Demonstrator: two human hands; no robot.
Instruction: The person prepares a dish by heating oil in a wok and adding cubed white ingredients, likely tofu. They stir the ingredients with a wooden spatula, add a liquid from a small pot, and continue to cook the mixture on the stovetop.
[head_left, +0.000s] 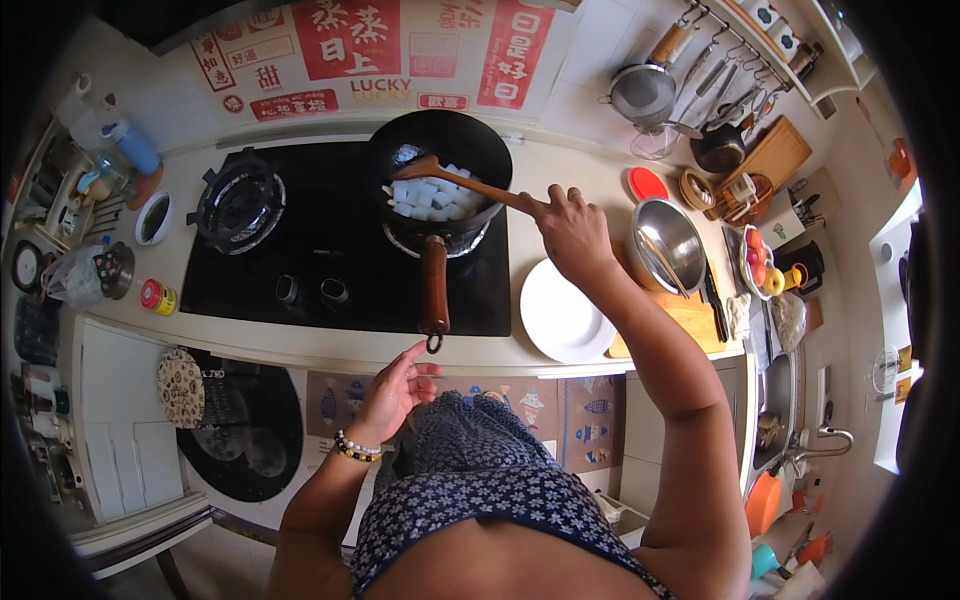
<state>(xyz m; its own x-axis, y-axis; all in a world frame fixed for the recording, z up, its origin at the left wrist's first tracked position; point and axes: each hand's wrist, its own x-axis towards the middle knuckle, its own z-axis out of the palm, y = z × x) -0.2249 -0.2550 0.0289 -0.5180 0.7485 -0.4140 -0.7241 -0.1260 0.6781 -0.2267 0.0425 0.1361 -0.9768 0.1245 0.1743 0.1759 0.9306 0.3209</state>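
My right hand is closed around the handle of a wooden spatula. The spatula's broad end rests inside a black wok, over pale white cubes of food gathered at the near side. The wok sits on the right burner of a black gas hob, its brown wooden handle pointing towards me. Just below the ring at the handle's end, my left hand hovers with fingers apart and holds nothing. A white plate lies on the counter beneath my right forearm.
Right of the plate, a steel bowl with chopsticks stands by a wooden cutting board and a knife. A red lid lies behind. On the left are an empty burner, a small jar and a dish of dark liquid.
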